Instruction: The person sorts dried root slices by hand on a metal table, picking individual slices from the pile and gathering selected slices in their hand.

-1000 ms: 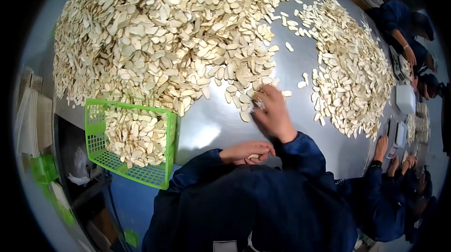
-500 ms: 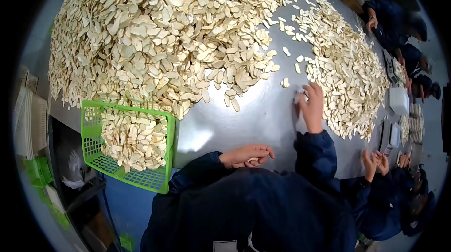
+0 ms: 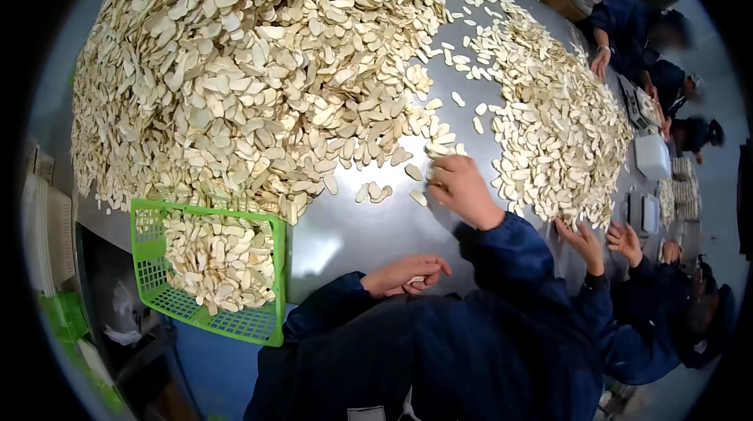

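Observation:
Low on the metal table, my left hand (image 3: 404,274) is closed in front of my body, with a pale dried slice (image 3: 416,281) showing between the fingers. My right hand (image 3: 466,190) has its fingers curled at the near right edge of a large heap of pale slices (image 3: 259,68). Its fingertips touch or nearly touch a few slices there; what they pinch is hidden. A few loose slices (image 3: 375,192) lie just left of that hand. The slices are flat, cream-coloured ovals, some with browner edges.
A green plastic basket (image 3: 281,280) with slices in it tilts at the table's left edge. A second pile (image 3: 557,123) lies to the right. A co-worker's hands (image 3: 584,244) are at its near end. White containers (image 3: 652,156) and other people line the far right.
My right hand has moved left from beside the right-hand pile to the big heap's edge, and its fingers have curled. The co-worker's hands have reached toward the right pile. My left hand stays nearly still.

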`<state>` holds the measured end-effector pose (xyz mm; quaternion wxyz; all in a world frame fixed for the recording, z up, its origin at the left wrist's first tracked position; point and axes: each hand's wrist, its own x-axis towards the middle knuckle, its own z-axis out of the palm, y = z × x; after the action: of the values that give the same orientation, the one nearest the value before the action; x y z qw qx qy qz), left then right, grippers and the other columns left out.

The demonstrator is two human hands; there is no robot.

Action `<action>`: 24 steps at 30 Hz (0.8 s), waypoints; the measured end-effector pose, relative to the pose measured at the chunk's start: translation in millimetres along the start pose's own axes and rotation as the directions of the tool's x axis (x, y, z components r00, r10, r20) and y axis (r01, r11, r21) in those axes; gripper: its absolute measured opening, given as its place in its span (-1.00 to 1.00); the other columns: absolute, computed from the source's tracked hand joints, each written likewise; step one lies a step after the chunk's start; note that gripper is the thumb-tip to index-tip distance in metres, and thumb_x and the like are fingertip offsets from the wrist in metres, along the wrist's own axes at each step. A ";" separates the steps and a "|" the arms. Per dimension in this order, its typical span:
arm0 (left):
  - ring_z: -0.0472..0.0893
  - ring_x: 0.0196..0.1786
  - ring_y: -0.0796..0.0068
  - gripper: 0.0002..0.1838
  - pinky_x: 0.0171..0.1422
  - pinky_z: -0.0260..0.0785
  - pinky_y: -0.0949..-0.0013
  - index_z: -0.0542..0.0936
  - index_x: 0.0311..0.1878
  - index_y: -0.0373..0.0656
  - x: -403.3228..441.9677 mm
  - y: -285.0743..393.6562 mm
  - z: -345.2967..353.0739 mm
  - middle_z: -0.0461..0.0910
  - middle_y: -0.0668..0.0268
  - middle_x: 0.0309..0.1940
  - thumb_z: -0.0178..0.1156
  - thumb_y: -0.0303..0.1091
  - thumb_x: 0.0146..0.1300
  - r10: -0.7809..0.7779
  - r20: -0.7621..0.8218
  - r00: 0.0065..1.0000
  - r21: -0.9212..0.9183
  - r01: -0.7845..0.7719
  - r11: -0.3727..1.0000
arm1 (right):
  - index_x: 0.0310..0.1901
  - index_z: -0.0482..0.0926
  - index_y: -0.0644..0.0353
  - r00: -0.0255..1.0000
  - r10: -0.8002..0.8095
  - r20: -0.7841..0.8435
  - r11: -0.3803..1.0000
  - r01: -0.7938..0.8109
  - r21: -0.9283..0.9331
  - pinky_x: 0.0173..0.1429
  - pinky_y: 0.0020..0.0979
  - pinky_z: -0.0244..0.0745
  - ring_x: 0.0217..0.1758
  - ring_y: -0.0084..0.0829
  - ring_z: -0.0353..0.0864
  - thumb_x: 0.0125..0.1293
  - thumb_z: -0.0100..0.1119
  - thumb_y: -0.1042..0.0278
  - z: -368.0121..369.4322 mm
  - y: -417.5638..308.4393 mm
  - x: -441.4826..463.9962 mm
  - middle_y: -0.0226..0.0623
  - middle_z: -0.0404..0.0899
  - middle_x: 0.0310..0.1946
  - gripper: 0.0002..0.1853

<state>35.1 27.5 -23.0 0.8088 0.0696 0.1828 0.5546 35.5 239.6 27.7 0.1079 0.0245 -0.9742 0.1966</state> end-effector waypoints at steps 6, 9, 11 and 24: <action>0.14 -0.57 0.78 -0.75 -0.59 -0.02 0.71 0.40 0.04 -0.26 -2.1 1.0 0.8 0.28 0.44 -0.49 -0.10 -0.30 0.48 -0.004 -0.006 1.000 -0.038 0.003 0.999 | -0.40 0.65 0.25 0.843 0.538 0.002 0.843 -0.538 -0.021 -0.02 -0.25 0.43 -0.37 -0.18 0.60 0.20 0.20 0.27 -42.7 52.9 -23.3 -0.22 0.64 -0.43 -0.80; 0.15 -0.56 0.79 -0.75 -0.58 -0.01 0.71 0.39 0.05 -0.26 -1.7 -0.9 -1.7 0.27 0.45 -0.48 -0.09 -0.30 0.48 0.019 0.006 1.000 -0.039 -0.018 0.999 | -0.23 0.63 0.27 0.796 0.593 -0.123 0.805 -0.579 0.129 -0.17 -0.27 0.47 -0.40 -0.11 0.59 0.20 0.17 0.33 -29.0 58.3 -12.5 -0.14 0.65 -0.39 -0.80; 0.12 -0.57 0.79 -0.76 -0.59 -0.04 0.70 0.40 0.04 -0.24 -2.9 1.6 2.8 0.26 0.46 -0.49 -0.09 -0.29 0.48 0.010 -0.030 0.999 -0.030 -0.011 0.999 | -0.13 0.60 0.24 0.860 0.467 -0.205 0.883 -0.467 0.053 -0.20 -0.23 0.47 -0.28 -0.11 0.58 0.20 0.15 0.38 -12.6 66.4 -7.3 -0.11 0.60 -0.33 -0.77; 0.12 -0.57 0.79 -0.75 -0.61 -0.08 0.70 0.41 0.05 -0.23 -0.8 -2.1 0.0 0.28 0.45 -0.48 -0.07 -0.28 0.47 0.029 -0.032 0.999 -0.043 -0.031 0.999 | 0.06 0.54 0.08 0.977 0.136 -0.164 0.989 -0.124 0.083 0.22 -0.14 0.35 0.20 -0.05 0.40 0.07 0.06 0.55 34.2 43.1 79.8 -0.04 0.45 0.11 -0.55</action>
<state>36.7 26.0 -23.4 0.7988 0.0461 0.1823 0.5714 -53.1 265.6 -1.8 0.1761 -0.0523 -0.9533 0.2398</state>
